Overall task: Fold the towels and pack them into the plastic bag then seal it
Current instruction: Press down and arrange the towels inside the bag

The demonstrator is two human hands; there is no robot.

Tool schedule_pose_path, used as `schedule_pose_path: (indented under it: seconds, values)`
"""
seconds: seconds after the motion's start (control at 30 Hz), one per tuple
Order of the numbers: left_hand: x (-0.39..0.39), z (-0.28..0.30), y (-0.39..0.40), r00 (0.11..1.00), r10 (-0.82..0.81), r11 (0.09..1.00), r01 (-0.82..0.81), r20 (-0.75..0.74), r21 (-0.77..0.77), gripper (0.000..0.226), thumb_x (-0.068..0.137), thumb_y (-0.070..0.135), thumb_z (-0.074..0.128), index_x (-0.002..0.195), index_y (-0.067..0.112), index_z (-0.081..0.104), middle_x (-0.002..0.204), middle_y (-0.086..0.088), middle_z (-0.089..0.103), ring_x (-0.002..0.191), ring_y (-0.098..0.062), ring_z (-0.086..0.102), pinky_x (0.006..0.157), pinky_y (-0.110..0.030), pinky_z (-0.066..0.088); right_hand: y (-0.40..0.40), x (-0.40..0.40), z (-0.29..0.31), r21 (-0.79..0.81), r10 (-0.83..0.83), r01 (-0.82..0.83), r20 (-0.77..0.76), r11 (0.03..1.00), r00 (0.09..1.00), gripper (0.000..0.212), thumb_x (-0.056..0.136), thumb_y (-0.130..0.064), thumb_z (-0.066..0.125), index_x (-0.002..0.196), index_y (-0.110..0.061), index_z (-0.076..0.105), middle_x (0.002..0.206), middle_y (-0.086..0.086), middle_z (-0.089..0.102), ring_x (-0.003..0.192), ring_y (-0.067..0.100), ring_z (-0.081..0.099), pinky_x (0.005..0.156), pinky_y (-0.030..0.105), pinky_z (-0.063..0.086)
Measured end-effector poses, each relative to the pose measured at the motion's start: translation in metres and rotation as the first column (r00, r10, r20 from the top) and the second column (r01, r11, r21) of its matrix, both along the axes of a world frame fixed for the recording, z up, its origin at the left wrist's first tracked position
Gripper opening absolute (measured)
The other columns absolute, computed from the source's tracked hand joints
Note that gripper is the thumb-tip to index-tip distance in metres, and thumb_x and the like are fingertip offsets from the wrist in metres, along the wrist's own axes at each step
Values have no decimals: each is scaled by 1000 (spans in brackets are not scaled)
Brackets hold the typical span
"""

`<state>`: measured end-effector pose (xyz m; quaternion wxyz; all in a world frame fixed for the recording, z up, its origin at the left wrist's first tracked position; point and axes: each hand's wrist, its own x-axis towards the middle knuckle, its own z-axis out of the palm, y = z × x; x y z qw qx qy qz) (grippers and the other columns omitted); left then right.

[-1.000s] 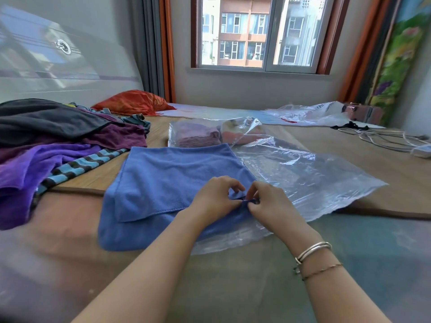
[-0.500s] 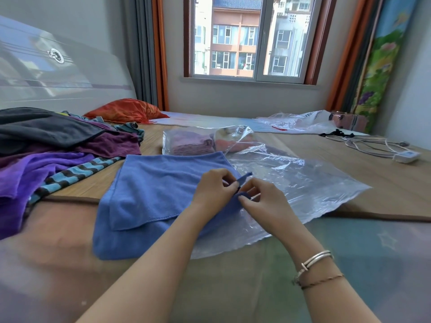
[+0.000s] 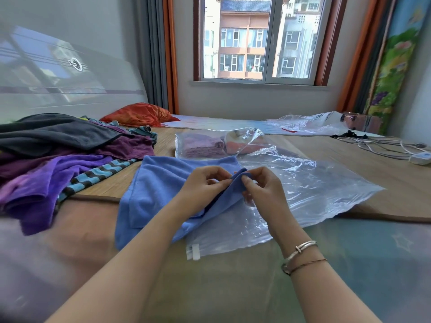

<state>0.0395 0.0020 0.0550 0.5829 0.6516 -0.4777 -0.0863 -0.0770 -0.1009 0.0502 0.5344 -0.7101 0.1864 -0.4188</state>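
A blue towel (image 3: 158, 192), partly folded, lies on the bed with its right side over a large clear plastic bag (image 3: 303, 194). My left hand (image 3: 205, 185) and my right hand (image 3: 261, 190) both pinch the towel's near right corner, which is lifted off the bag. The bag lies flat, its white zip slider (image 3: 193, 251) at the near left corner. Behind it a second clear bag (image 3: 210, 143) holds folded pink and orange towels.
A pile of purple, dark grey and striped towels (image 3: 58, 159) lies at the left. An orange pillow (image 3: 137, 114) sits by the headboard. More loose plastic (image 3: 310, 123) lies at the back right, and a white cable with a plug (image 3: 396, 150) at the right.
Both hands have lifted the pinched towel corner up and away from the bag. The near edge of the bag with its slider has come into sight.
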Motion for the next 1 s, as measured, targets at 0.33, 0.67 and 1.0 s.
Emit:
schedule_pose_path:
  seconds: [0.33, 0.67, 1.0]
  values:
    - [2, -10, 14, 781, 112, 964, -235, 614, 123, 29, 78, -1, 46, 89, 17, 66, 93, 3, 59, 86, -21, 56, 74, -40, 49, 0, -4, 5, 85, -70, 58, 145, 995, 987, 16, 91, 5, 55, 90, -10, 48, 76, 6, 55, 43, 0, 52, 41, 15, 41]
    - [26, -26, 66, 517, 411, 655, -740, 751, 151, 26, 89, 12, 48, 108, 14, 65, 102, -7, 66, 98, -27, 55, 75, -34, 40, -6, 1, -5, -20, -223, 225, 70, 974, 972, 15, 93, -2, 53, 91, -12, 64, 83, -3, 65, 67, 12, 66, 61, 21, 53]
    - [-12, -24, 88, 477, 268, 722, -675, 837, 153, 53, 75, 66, 63, 98, 19, 52, 96, 5, 54, 88, -19, 56, 72, -32, 38, -3, 7, -8, 309, -173, 110, 186, 945, 967, 20, 95, 2, 43, 87, -13, 52, 79, 11, 66, 56, 22, 69, 59, 35, 59]
